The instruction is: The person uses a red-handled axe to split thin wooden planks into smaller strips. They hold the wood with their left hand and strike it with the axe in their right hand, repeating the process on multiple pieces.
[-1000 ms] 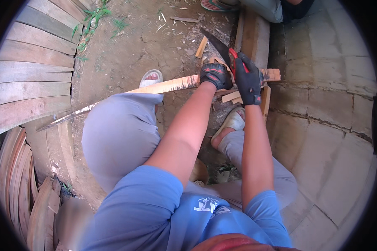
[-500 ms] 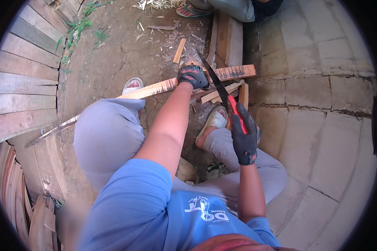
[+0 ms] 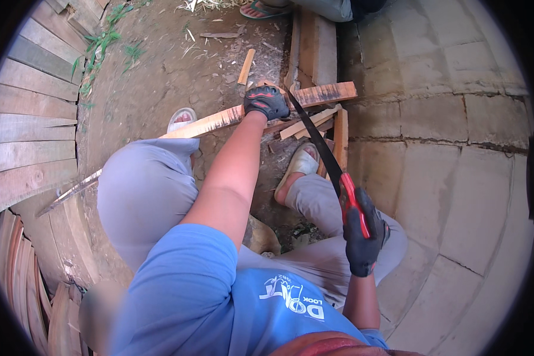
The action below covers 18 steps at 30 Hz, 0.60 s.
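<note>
Fingers of the right hand [image 3: 364,237] wrap the saw [image 3: 329,160]; left hand [image 3: 266,101] fingers press the plank [image 3: 219,121].

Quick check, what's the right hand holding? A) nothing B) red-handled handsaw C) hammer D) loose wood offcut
B: the gloved right hand grips the red handle of the handsaw, whose dark blade runs up to the long wooden plank that the gloved left hand presses down.
</note>
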Available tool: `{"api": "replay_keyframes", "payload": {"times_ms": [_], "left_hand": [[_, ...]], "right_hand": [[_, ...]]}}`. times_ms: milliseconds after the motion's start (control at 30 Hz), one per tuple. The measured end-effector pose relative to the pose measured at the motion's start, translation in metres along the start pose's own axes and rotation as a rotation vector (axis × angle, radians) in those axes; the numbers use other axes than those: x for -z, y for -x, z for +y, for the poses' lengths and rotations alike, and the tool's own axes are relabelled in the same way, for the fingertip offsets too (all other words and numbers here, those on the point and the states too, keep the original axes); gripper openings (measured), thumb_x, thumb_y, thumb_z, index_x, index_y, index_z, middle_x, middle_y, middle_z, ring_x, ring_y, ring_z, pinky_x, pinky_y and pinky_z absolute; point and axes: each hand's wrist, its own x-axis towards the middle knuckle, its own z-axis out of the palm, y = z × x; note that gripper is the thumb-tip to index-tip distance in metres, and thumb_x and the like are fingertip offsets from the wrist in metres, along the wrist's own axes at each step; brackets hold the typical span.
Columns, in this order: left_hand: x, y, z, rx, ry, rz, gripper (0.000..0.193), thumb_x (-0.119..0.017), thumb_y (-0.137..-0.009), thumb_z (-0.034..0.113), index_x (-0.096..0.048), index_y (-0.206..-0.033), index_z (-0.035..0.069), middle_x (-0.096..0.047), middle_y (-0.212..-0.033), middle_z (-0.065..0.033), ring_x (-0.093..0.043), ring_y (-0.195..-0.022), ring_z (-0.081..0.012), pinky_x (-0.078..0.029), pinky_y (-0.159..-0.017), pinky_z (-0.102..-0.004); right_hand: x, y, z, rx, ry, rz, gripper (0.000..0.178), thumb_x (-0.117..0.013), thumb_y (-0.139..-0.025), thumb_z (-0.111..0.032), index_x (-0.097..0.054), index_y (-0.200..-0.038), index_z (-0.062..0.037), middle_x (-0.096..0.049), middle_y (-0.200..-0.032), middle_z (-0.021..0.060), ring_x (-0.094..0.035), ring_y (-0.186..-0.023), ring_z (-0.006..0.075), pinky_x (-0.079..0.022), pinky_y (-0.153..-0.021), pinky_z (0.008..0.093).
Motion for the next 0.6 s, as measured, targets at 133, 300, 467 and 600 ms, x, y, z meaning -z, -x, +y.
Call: {"api": "replay_keyframes", "payload": {"times_ms": [133, 300, 467, 600], "left_hand": [[-0.009, -0.002, -0.003, -0.041, 0.002, 0.068, 0.063, -0.079, -0.075, 0.054, -0.082, -0.121, 0.011, -0.079, -0.125, -0.0174, -0.077, -0.114, -0.0340, -0.061, -0.099, -0.0448], [-0.004, -0.004, 0.001, 0.011, -0.018, 0.021, 0.062, -0.077, -0.078, 0.054, -0.081, -0.122, 0.011, -0.079, -0.126, -0.0176, -0.076, -0.116, -0.0344, -0.061, -0.100, -0.0451], [-0.008, -0.002, 0.000, 0.011, -0.038, 0.009, 0.064, -0.078, -0.079, 0.056, -0.081, -0.124, 0.010, -0.078, -0.127, -0.0184, -0.076, -0.117, -0.0344, -0.060, -0.102, -0.0454], [0.005, 0.007, 0.009, 0.009, -0.013, -0.047, 0.069, -0.079, -0.078, 0.057, -0.078, -0.129, 0.010, -0.076, -0.131, -0.0193, -0.075, -0.119, -0.0352, -0.059, -0.103, -0.0451]], "right_hand": [[-0.035, -0.055, -0.013, -0.028, -0.019, 0.033, 0.037, -0.072, -0.102, -0.019, -0.075, -0.136, -0.0047, -0.080, -0.119, 0.0168, -0.074, -0.097, 0.0252, -0.057, -0.088, 0.0367], [-0.047, -0.093, -0.015, -0.006, -0.073, 0.063, 0.032, -0.073, -0.101, -0.021, -0.079, -0.129, -0.0066, -0.081, -0.120, 0.0185, -0.079, -0.109, 0.0315, -0.059, -0.097, 0.0398], [-0.080, -0.110, -0.018, 0.172, -0.069, 0.111, 0.029, -0.073, -0.101, -0.021, -0.079, -0.125, -0.0055, -0.080, -0.120, 0.0181, -0.079, -0.109, 0.0317, -0.060, -0.095, 0.0413], [-0.121, -0.145, -0.013, 0.217, -0.004, 0.118, 0.028, -0.072, -0.103, -0.021, -0.079, -0.125, -0.0058, -0.079, -0.119, 0.0201, -0.078, -0.109, 0.0365, -0.060, -0.095, 0.0429]]}}
